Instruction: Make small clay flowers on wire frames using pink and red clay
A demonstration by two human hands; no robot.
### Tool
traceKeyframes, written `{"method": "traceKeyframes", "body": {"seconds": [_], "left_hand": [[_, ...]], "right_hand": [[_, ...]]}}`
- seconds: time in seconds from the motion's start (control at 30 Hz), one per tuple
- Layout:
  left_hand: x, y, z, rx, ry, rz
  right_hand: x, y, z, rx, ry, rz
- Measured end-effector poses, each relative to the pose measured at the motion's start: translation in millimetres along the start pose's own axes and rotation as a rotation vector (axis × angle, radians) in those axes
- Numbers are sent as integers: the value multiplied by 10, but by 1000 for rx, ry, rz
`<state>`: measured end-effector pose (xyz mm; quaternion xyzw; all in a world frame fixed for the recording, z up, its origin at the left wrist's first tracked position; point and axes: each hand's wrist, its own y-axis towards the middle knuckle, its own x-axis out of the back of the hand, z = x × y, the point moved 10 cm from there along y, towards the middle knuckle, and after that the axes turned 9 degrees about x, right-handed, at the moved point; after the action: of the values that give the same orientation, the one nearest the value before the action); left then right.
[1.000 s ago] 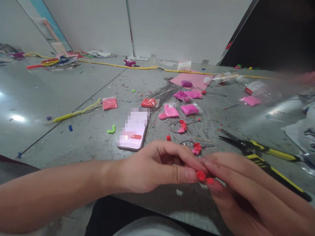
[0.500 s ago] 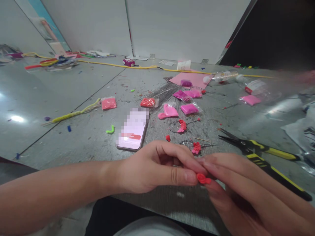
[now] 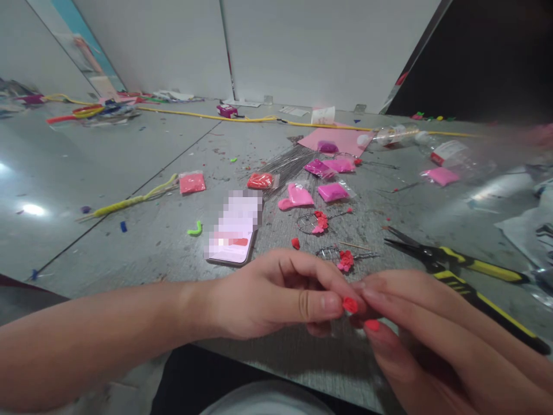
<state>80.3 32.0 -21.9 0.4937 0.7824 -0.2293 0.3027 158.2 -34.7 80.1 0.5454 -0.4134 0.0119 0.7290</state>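
Observation:
A small red clay rose with a rolled, spiral top is pinched between the thumb and forefinger of my left hand. Close on its right is my right hand, its fingers stretched out and their tips against my left fingertips. My right thumb stands apart from those fingers, with a small bit of red clay on its tip. Just beyond my hands lie two bent-wire pieces: a nearer one with red and pink clay flowers and a farther one with a similar cluster. A red clay lump sits beside them.
A phone lies beyond my left wrist. Black-and-yellow pliers are by my right hand. Several clay packets, such as a pink one, thin wires, a yellow pipe cleaner and plastic bottles are spread farther back.
The red strip end that joined the rose to my right thumb has come apart from it. My right thumb has moved down and away, keeping a bit of clay.

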Motion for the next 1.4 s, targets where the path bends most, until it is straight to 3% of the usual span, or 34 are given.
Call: {"method": "traceKeyframes", "body": {"seconds": [0.5, 0.77, 0.83, 0.97, 1.0, 1.1, 1.4], "left_hand": [[-31, -3, -20, -32, 42, -6], [-26, -8, -59, -63, 112, -17], [-68, -13, -126, -110, 172, -16], [-176, -85, -332, -277, 428, -63], [-200, -115, -380, -323, 503, -82], [-235, -193, -475, -430, 681, -132], [-296, -199, -513, -462, 833, -109]], "right_hand": [[54, 72, -15, -63, 20, -128], [76, 73, -15, -62, 0, -99], [84, 53, -22, -72, -7, -107], [-19, 28, -7, -37, -5, 4], [37, 8, -62, -87, -27, -44], [35, -13, -61, -79, -56, -26], [8, -124, -49, -117, -96, -61]]}}
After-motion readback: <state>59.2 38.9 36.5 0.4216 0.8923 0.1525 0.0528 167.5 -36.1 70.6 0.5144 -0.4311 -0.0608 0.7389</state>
